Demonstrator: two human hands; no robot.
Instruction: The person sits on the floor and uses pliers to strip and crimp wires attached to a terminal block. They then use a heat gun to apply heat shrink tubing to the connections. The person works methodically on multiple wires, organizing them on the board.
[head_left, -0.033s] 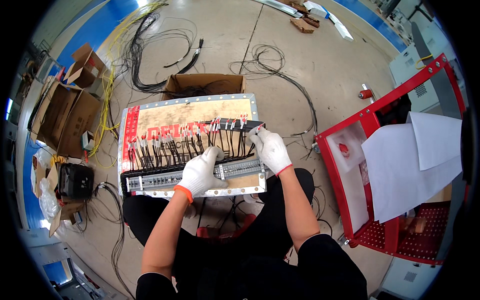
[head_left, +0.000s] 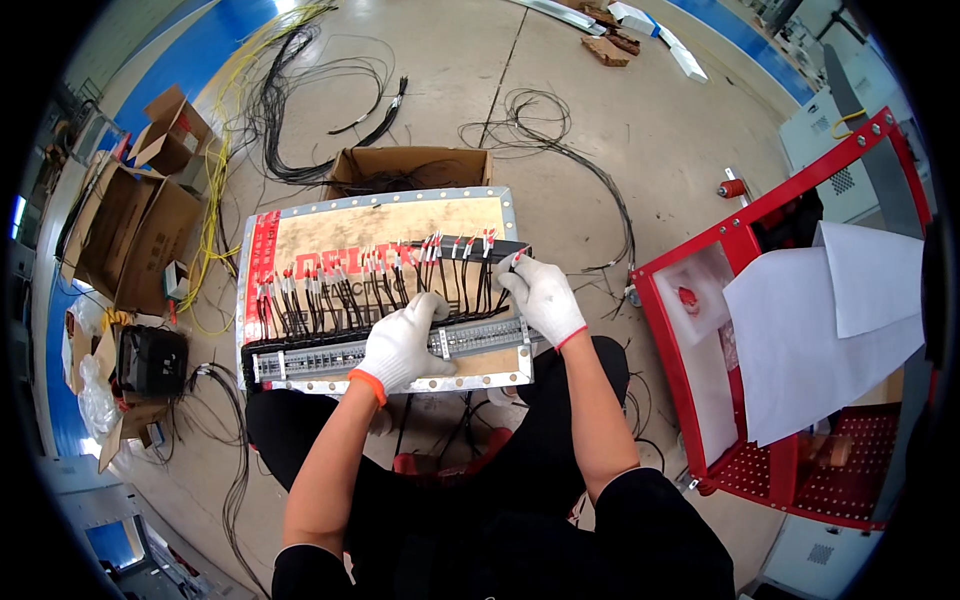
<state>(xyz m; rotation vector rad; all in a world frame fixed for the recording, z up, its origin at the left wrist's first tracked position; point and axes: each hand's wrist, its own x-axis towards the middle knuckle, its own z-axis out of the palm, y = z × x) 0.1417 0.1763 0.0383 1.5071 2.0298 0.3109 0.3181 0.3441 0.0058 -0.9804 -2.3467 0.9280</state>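
A long grey terminal strip [head_left: 315, 361] lies across the near part of a cardboard-topped board [head_left: 470, 210] over my lap. Along its far side runs a black wire bundle, from which several black wires [head_left: 345, 296] with white sleeves and red tips fan outward. My left hand [head_left: 400, 345], in a white glove with an orange cuff, is closed over the strip right of its middle, thumb on the near side. At the strip's right end my right hand [head_left: 543, 300], gloved in white with a red cuff, pinches a black wire near its red tip [head_left: 517, 257].
Beyond the board stands an open cardboard box [head_left: 410, 163] with dark cables. More boxes [head_left: 135, 235], yellow cable [head_left: 215, 190] and a black case [head_left: 152, 362] are at the left. A red metal rack [head_left: 690, 400] bearing white paper sheets [head_left: 820, 330] stands close on the right. Loose black cables [head_left: 600, 180] cover parts of the floor.
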